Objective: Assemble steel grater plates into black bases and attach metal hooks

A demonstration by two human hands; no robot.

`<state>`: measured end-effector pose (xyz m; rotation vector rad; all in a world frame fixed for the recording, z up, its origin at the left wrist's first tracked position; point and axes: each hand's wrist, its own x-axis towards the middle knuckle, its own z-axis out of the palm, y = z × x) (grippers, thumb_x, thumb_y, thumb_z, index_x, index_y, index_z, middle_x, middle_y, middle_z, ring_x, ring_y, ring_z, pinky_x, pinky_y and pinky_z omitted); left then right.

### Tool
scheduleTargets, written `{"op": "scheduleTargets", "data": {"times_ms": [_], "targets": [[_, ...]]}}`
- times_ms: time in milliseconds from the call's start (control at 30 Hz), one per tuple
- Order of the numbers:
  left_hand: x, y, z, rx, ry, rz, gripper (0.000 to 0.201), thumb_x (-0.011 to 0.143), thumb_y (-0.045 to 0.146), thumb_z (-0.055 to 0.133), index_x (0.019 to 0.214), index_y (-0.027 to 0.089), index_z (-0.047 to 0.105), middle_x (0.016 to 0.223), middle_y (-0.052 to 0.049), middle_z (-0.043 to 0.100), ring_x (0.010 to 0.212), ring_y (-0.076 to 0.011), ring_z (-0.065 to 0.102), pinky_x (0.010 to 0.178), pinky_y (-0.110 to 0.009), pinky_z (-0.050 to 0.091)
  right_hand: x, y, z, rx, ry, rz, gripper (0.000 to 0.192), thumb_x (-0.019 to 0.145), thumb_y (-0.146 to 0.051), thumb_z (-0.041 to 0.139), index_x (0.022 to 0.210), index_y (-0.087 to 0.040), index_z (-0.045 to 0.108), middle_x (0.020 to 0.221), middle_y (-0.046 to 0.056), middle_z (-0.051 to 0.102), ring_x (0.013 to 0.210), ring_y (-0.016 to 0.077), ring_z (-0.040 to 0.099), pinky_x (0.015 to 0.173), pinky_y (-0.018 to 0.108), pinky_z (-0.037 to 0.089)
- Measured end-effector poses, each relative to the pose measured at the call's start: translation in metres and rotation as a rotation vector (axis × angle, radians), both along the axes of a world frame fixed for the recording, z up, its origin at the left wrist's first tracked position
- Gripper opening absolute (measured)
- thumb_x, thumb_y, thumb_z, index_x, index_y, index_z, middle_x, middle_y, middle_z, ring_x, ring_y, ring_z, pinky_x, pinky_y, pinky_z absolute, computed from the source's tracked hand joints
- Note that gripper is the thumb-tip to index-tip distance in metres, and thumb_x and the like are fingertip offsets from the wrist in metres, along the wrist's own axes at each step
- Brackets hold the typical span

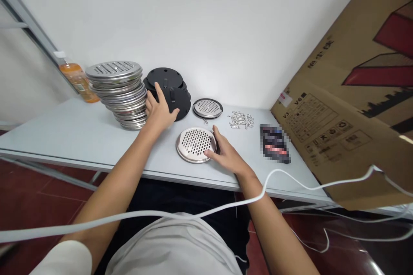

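Note:
Fingers spread, my left hand (160, 114) reaches over the front black round plate (180, 102), just right of a tall leaning stack of round metal lids (127, 94) with perforated tops. Whether it touches the plate or the stack I cannot tell. My right hand (227, 152) holds the right edge of a round perforated metal disc (195, 144) lying at the table's front, its thumb on top. Behind that disc lies a similar perforated disc with a black rim (208, 108) and a small metal clip (205, 121) at its front edge.
A pile of small metal clips (241, 120) lies right of centre on the white table (64, 133). Beyond it is a blurred dark item (275, 144). A large cardboard box (342, 107) stands right, an orange drink bottle (77, 78) far left. A white cable (226, 210) crosses in front.

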<state>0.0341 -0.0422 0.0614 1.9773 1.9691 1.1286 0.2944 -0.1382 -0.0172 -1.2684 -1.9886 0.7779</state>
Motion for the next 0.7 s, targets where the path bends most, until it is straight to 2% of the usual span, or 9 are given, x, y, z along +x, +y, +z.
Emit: {"op": "scheduleTargets", "data": {"times_ms": [167, 267, 367, 433, 500, 533, 600, 700], "targets": [[0.01, 0.004, -0.003, 0.061, 0.116, 0.05, 0.107, 0.077, 0.027, 0.07, 0.159, 0.011, 0.003, 0.152, -0.031, 0.026, 0.143, -0.0516, 0.019, 0.111, -0.072, 0.019, -0.002, -0.002, 0.005, 0.031, -0.029, 0.009, 0.102, 0.086, -0.065, 0.06, 0.161, -0.022, 0.006, 0.165, 0.014, 0.022, 0.151, 0.0353, 0.024, 0.121, 0.057, 0.023], [0.008, 0.003, -0.008, 0.127, 0.15, 0.057, 0.096, 0.079, 0.023, 0.066, 0.159, 0.01, 0.014, 0.146, -0.029, 0.035, 0.139, -0.0496, 0.027, 0.111, -0.068, 0.022, -0.003, -0.003, 0.006, 0.034, -0.042, 0.01, 0.099, 0.088, -0.065, 0.057, 0.162, -0.024, 0.006, 0.166, 0.012, 0.021, 0.151, 0.0349, 0.024, 0.121, 0.056, 0.024], [0.002, 0.003, -0.011, 0.187, 0.101, 0.01, 0.081, 0.083, 0.022, 0.06, 0.155, 0.012, 0.025, 0.137, -0.024, 0.046, 0.134, -0.0436, 0.038, 0.112, -0.06, 0.029, -0.004, -0.003, 0.007, 0.033, -0.039, 0.015, 0.096, 0.089, -0.065, 0.054, 0.162, -0.025, 0.006, 0.166, 0.011, 0.022, 0.15, 0.035, 0.025, 0.12, 0.055, 0.024], [-0.003, 0.003, -0.01, 0.192, 0.07, -0.048, 0.061, 0.086, 0.023, 0.058, 0.144, 0.013, 0.044, 0.127, -0.02, 0.055, 0.126, -0.0387, 0.049, 0.11, -0.054, 0.035, -0.004, -0.003, 0.007, 0.03, -0.04, 0.015, 0.095, 0.09, -0.065, 0.053, 0.162, -0.025, 0.005, 0.165, 0.012, 0.023, 0.15, 0.0349, 0.027, 0.12, 0.055, 0.025], [-0.008, 0.002, -0.008, 0.18, 0.051, -0.088, 0.035, 0.086, 0.025, 0.059, 0.119, 0.015, 0.062, 0.111, -0.015, 0.062, 0.114, -0.0346, 0.057, 0.106, -0.049, 0.04, -0.004, -0.003, 0.007, 0.028, -0.042, 0.012, 0.096, 0.09, -0.066, 0.053, 0.162, -0.024, 0.005, 0.165, 0.012, 0.023, 0.149, 0.0346, 0.027, 0.12, 0.055, 0.025], [-0.011, 0.0, -0.007, 0.183, 0.027, -0.091, 0.025, 0.085, 0.027, 0.06, 0.106, 0.015, 0.065, 0.103, -0.012, 0.064, 0.108, -0.0326, 0.06, 0.104, -0.048, 0.042, -0.004, -0.003, 0.006, 0.026, -0.041, 0.009, 0.095, 0.09, -0.065, 0.053, 0.162, -0.024, 0.005, 0.165, 0.012, 0.023, 0.15, 0.0346, 0.027, 0.12, 0.055, 0.025], [-0.017, -0.009, -0.005, 0.236, -0.102, -0.068, 0.017, 0.083, 0.029, 0.064, 0.094, 0.015, 0.066, 0.093, -0.008, 0.065, 0.101, -0.0288, 0.063, 0.102, -0.045, 0.045, -0.004, -0.003, 0.006, 0.016, -0.033, 0.002, 0.094, 0.09, -0.065, 0.053, 0.162, -0.023, 0.007, 0.166, 0.012, 0.021, 0.151, 0.0345, 0.025, 0.12, 0.055, 0.024], [-0.021, -0.033, -0.002, 0.365, -0.538, -0.09, 0.029, 0.083, 0.033, 0.068, 0.107, 0.017, 0.066, 0.104, -0.007, 0.069, 0.109, -0.025, 0.063, 0.105, -0.041, 0.047, -0.007, -0.003, 0.008, 0.012, 0.02, -0.028, 0.09, 0.091, -0.062, 0.054, 0.161, -0.022, 0.015, 0.163, 0.013, 0.027, 0.149, 0.0341, 0.029, 0.12, 0.056, 0.025]]}}
